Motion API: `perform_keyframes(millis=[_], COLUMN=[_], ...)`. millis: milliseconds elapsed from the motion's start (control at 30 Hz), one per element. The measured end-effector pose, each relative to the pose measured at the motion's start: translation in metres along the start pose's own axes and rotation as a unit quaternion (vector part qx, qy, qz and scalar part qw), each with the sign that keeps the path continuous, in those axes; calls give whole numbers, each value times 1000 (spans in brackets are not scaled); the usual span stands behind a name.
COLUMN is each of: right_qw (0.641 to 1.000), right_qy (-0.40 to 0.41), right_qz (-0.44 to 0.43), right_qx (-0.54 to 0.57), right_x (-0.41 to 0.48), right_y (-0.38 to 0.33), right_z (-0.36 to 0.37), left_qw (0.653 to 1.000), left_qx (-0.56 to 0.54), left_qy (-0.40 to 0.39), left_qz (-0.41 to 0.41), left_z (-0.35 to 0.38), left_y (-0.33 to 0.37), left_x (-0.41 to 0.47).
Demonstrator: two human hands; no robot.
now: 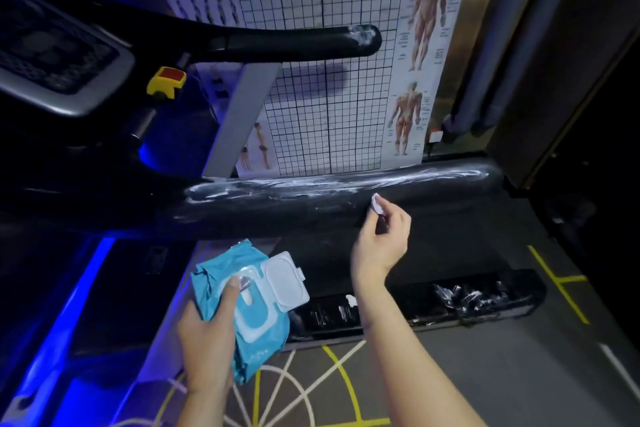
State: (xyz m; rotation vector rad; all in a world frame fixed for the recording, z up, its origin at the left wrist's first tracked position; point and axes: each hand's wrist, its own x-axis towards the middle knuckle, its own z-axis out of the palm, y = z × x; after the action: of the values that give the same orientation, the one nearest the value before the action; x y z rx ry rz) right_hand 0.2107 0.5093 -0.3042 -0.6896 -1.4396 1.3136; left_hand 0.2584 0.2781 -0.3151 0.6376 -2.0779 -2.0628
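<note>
My left hand [207,326] grips a blue pack of wet wipes [256,319] from below, thumb on its label. The pack's white flip lid [285,279] stands open. My right hand [381,239] pinches a small white piece of wipe [376,205] between thumb and fingers, right at the near side of the black treadmill handrail [329,201]. White smears streak the top of that handrail. The far handrail [294,40] has a white smear at its tip.
The treadmill console [52,55] with a yellow-and-red stop clip [166,80] sits at the upper left. A grid chart with anatomy posters [329,80] hangs behind. The treadmill's black side rail [450,298] with white smears lies below, on a floor with yellow lines.
</note>
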Motion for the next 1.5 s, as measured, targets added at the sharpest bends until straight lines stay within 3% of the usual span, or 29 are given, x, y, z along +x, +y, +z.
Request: perform_keyframes(millis=[300,467,567,667,933,1133,1333,1500], right_qw=[999,988,997,989,983,988,996,997], right_qy=[-47,-156,-39,104,129,82,-77,-62], right_qz=[13,-1,43,98,130,109,49,41], right_qx=[10,-1,50,33,11,69,19,11], right_x=[-106,-127,-115,-82,-88,-138,-191,-203], right_y=[-38,-56,-70,-63,-53,-60,-64,-76], right_z=[62,65,59,42,68,100,125,115], left_qw=[999,997,996,995,995,996,996,996], left_qx=[3,8,19,33,4,-7,-13,-27], left_qy=[-46,-80,-90,-96,-103,-86,-87,-86], left_qz=[19,15,21,23,4,8,4,0], left_z=[-66,-88,-103,-125,-170,-184,-188,-194], left_y=[20,23,21,20,28,27,22,29], left_x=[62,87,99,107,126,135,130,127])
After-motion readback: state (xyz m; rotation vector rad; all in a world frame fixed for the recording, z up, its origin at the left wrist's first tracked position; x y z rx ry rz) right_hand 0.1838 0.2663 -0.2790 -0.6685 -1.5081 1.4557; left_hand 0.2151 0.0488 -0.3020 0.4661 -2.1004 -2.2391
